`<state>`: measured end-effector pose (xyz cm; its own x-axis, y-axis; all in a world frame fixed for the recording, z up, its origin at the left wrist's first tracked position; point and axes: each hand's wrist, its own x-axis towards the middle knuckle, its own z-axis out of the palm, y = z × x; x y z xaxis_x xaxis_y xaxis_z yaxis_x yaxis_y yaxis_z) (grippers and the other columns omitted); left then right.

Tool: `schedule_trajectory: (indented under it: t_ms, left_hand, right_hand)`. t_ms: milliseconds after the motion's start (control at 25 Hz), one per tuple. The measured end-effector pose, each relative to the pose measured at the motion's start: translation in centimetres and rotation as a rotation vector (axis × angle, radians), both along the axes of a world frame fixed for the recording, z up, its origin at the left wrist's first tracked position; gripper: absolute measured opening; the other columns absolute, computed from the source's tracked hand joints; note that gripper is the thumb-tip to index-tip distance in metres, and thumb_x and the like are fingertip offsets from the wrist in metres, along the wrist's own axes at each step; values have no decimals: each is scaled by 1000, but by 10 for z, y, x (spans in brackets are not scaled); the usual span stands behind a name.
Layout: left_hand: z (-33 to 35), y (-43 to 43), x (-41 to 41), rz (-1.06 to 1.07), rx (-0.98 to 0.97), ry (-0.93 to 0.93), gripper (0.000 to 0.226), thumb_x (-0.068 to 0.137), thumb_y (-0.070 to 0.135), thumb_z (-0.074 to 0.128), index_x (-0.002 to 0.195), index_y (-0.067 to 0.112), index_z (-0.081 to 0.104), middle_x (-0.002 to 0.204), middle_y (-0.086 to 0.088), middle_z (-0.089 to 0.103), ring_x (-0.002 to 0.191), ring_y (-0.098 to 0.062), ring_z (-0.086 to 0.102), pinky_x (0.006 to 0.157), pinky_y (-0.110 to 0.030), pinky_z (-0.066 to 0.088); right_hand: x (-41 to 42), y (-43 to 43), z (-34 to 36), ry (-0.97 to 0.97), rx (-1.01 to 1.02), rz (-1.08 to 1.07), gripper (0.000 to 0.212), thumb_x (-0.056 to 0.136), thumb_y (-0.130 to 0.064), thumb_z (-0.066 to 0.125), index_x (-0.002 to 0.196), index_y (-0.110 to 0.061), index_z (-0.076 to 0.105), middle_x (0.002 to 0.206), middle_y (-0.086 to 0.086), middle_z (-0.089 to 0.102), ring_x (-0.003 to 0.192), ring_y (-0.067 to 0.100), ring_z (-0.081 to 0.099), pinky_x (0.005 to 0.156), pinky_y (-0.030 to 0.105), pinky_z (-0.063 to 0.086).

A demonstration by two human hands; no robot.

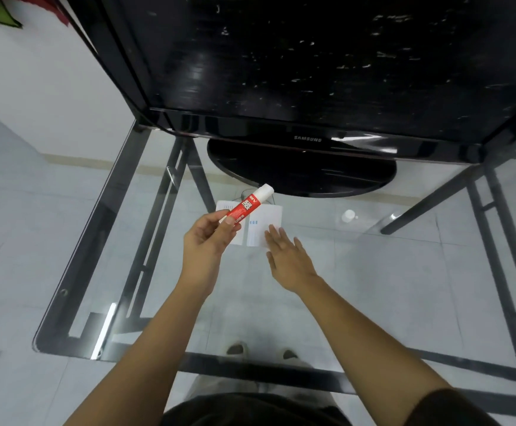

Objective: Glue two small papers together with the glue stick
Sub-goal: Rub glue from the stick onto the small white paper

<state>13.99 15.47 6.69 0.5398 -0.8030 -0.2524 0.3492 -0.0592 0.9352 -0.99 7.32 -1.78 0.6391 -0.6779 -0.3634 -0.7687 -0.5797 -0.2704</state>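
Nearest: two bare forearms enter from the bottom edge, elbows cut off by the frame; dark clothing below them is only partly seen. Through the glass table [75,265], one, with black metal frame, two feet show blurred on pale floor tiles.

Left hand [207,238]: fingers and thumb pinched on the lower end of the glue stick [246,207], one, red label, white end pointing up and away, lifted above the papers. Whether that end is a cap or bare glue cannot be told.

Right hand [287,256]: spread flat, fingers apart, holding nothing, fingertips on the near right corner of the right paper [266,219].

Papers: two, white, lying side by side on the glass and touching or slightly overlapping; which cannot be told. The left paper [224,206] is mostly hidden behind the left hand and stick. Faint blue print, unreadable.

To the right, well apart: one small white round item [349,215], possibly a cap, too blurred to name.

Farther: one black monitor [312,56], oval stand [303,172], screen dark and streaked, top cut off.

Far left: white wall, and a green and red object clipped at the corner.
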Motion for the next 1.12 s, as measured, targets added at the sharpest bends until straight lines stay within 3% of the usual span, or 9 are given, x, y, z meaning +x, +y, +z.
schedule_trajectory:
  t_ms: [240, 440, 600, 760, 840, 960, 1040, 1120]
  left_hand:
    - [-22, 5, -4, -31, 104, 22, 13, 84, 16, 64, 97, 19, 66, 94, -1, 70, 88, -17, 66, 81, -28, 50]
    - [-41, 3, -16, -62, 173, 96, 13, 84, 18, 64, 97, 17, 65, 122, -12, 59, 87, -19, 68, 76, -23, 55]
    - [-58, 7, -27, -70, 136, 250, 23, 87, 12, 60, 110, 14, 63, 126, -5, 55, 90, -26, 68, 77, -28, 56]
    - [-64, 6, -29, -56, 123, 332, 20, 91, 9, 54, 96, 18, 71, 110, 4, 64, 81, -16, 67, 75, -26, 55]
    - [-65, 2, -27, -31, 102, 359, 19, 90, 9, 54, 91, 19, 70, 117, 2, 57, 78, -12, 63, 72, -22, 53]
    - [-67, -1, -25, -72, 155, 155, 13, 83, 15, 67, 87, 27, 64, 123, 14, 51, 93, -12, 58, 77, -22, 51]
    - [-69, -5, -24, -149, 235, -57, 23, 77, 17, 74, 90, 31, 60, 106, 32, 55, 102, -12, 54, 83, -26, 51]
    - [-71, -9, -21, -203, 282, -170, 31, 74, 18, 76, 96, 32, 60, 108, 32, 52, 111, -9, 49, 89, -27, 49]
  right_hand:
    - [-25, 15, -14, 16, -38, -2, 50, 102, -28, 22, 149, -17, 10, 159, -2, 3, 145, 15, 4, 116, 42, 2]
    - [-64, 36, -20, 4, -88, -38, 49, 101, -32, 25, 148, -21, 15, 158, -4, 10, 144, 14, 9, 115, 43, 3]
    - [-76, 31, -25, -110, -124, -119, 41, 99, -32, 35, 139, -25, 39, 151, -3, 32, 137, 16, 32, 114, 42, 14]
    - [-73, 27, -32, -313, -165, -221, 31, 94, -25, 52, 124, -22, 59, 136, 0, 54, 122, 20, 51, 108, 42, 28]
    - [-74, 28, -36, -425, -136, -308, 31, 91, -26, 56, 121, -20, 61, 131, -2, 58, 119, 16, 54, 108, 37, 25]
    - [-74, 31, -42, -485, -161, -347, 31, 89, -28, 60, 119, -20, 62, 127, -3, 61, 116, 12, 56, 107, 34, 24]
    - [-73, 31, -44, -487, -183, -342, 31, 88, -28, 60, 117, -20, 63, 127, -3, 61, 115, 12, 56, 107, 35, 24]
    - [-73, 31, -46, -489, -188, -340, 30, 88, -29, 59, 117, -21, 64, 128, -4, 60, 117, 11, 55, 107, 34, 24]
